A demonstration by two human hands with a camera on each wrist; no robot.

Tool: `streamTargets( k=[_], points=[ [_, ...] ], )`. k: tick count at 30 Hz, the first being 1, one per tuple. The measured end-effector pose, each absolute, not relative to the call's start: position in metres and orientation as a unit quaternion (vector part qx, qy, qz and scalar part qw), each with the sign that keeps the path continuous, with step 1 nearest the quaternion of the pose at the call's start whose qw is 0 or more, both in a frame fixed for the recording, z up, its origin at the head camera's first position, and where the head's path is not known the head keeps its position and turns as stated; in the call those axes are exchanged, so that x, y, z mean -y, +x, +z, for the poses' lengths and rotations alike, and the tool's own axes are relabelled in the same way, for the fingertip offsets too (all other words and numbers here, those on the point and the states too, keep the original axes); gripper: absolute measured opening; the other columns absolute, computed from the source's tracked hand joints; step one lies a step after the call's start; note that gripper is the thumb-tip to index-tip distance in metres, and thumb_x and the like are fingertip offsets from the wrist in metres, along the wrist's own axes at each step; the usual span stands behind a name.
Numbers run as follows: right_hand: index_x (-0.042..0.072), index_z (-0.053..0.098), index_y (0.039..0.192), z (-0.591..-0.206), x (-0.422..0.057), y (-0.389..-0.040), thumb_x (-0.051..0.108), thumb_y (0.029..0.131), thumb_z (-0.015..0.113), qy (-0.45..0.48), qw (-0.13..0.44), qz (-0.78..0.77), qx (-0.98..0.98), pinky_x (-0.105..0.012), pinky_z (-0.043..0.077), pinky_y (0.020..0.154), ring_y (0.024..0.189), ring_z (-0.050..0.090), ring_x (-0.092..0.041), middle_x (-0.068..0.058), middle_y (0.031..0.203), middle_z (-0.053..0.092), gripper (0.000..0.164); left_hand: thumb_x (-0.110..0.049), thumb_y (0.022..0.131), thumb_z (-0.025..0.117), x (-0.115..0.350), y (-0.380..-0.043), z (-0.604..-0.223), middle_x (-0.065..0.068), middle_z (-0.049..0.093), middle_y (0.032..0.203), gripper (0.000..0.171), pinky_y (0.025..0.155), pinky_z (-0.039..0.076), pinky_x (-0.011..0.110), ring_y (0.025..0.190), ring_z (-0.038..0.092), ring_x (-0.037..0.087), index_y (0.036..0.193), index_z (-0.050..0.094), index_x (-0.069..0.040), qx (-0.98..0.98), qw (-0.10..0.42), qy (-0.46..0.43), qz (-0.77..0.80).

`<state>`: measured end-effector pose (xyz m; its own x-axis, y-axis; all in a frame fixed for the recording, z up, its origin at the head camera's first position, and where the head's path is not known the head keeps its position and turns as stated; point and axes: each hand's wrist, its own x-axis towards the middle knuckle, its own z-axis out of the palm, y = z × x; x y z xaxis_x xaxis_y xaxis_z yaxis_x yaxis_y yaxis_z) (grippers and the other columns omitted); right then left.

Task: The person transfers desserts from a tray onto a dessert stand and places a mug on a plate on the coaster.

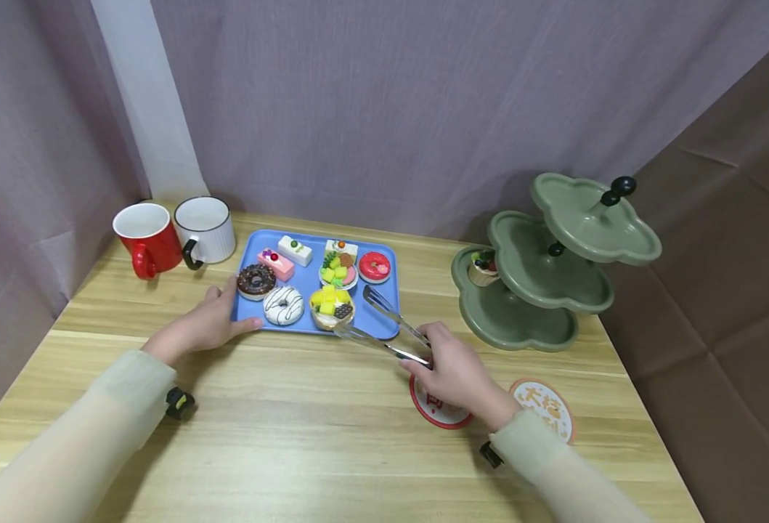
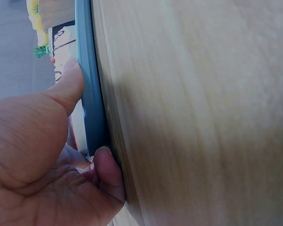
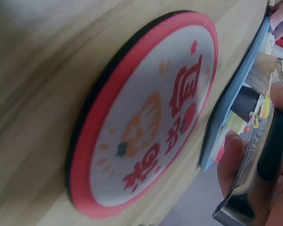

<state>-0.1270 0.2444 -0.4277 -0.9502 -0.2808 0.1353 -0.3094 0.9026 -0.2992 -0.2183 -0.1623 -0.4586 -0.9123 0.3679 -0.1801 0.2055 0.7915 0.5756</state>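
Nearest on the wooden table [image 1: 279,443] lie a coaster with an orange rim [image 1: 544,407], partly behind the right sleeve, and a red-rimmed coaster [image 3: 151,117], partly under the right hand [image 1: 452,367]. That hand is clamped on a pair of metal tongs [image 1: 381,306], whose two arms stand apart. The left hand [image 1: 204,323] holds the near left corner of the blue tray [image 1: 302,280], thumb on the near edge, fingers at the left side.

The front fruit tart [image 1: 325,299] sits at the tray's near edge, just left of the tong tips; whether they touch it I cannot tell. It seems the likely target. To grip it well, bring one tip to each side, low on the shell and below the fruit, then squeeze lightly; a high or hard pinch could knock the topping loose. A steady left hand should stop the tray from sliding.

Left of the tart is a white iced doughnut [image 1: 283,306]; just behind it, a second fruit tart [image 1: 340,274], which a careless tip could nudge. Beyond to the right, the three-tier green stand [image 1: 518,327] bears a small fruit cup [image 1: 483,270] on its lowest tier. Far left stand a red mug [image 1: 152,236] and a white mug [image 1: 214,236].
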Motion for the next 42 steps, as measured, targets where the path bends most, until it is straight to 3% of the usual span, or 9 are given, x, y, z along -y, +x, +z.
streamTargets(
  k=[9,42],
  points=[
    [0.011,0.056,0.120,-0.429,-0.230,-0.132,0.049,0.084,0.070,0.157,0.025,0.158,0.974,-0.030,0.045,0.060,0.072,0.052,-0.014,-0.001,0.104,0.057,0.054,-0.051,0.091,0.061,0.163,-0.217,-0.456,0.047,0.025,0.128,0.108,0.100,0.033,0.063,0.114,0.043,0.053,0.147,-0.005,0.014,-0.934,0.145,0.151,0.290],
    [0.008,0.054,0.120,-0.430,-0.200,-0.146,0.051,0.087,0.067,0.161,0.000,0.127,0.979,-0.029,0.042,0.057,0.069,0.049,-0.015,-0.002,0.101,0.054,0.056,-0.051,0.091,0.061,0.161,-0.218,-0.455,0.049,0.025,0.128,0.108,0.101,0.032,0.062,0.116,0.042,0.056,0.147,-0.003,0.015,-0.936,0.147,0.149,0.284]
  ],
)
